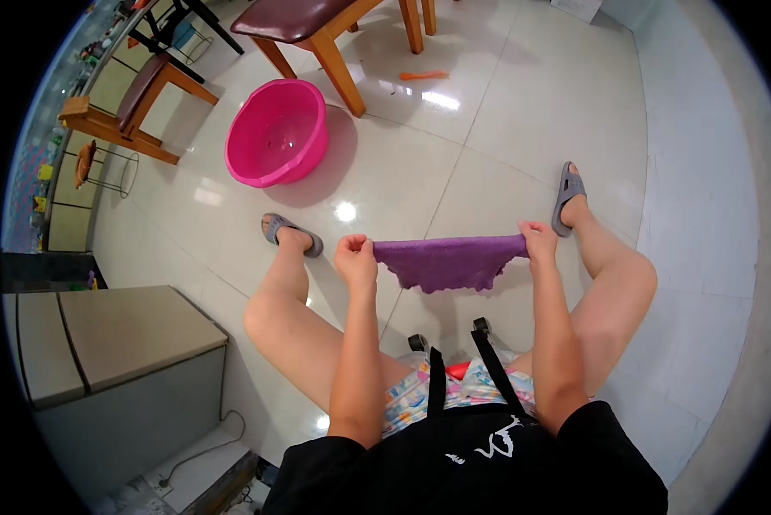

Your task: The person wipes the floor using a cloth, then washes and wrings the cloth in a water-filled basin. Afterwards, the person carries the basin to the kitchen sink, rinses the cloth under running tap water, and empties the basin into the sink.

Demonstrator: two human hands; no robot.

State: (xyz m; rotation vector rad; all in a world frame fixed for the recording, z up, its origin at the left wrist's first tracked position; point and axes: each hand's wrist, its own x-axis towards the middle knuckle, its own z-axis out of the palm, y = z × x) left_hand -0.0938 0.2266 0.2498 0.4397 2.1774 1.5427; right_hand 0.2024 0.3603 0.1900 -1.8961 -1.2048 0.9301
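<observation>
A purple cloth (450,263) is stretched between my two hands, above the floor and in front of my lap. Its upper edge runs nearly straight, while the lower edge hangs loose and wavy. My left hand (356,258) pinches the cloth's left upper corner. At the right upper corner, my right hand (538,241) grips it the same way, with the fingers closed. Forward and to the left, a pink basin (277,134) stands on the floor, apart from both hands.
Wooden chairs with dark red seats (287,19) stand beyond the basin. An orange object (424,75) lies on the tiled floor (454,172). A cabinet (136,330) is close on my left, and a pale wall (698,223) runs along my right. My feet wear grey slippers (565,199).
</observation>
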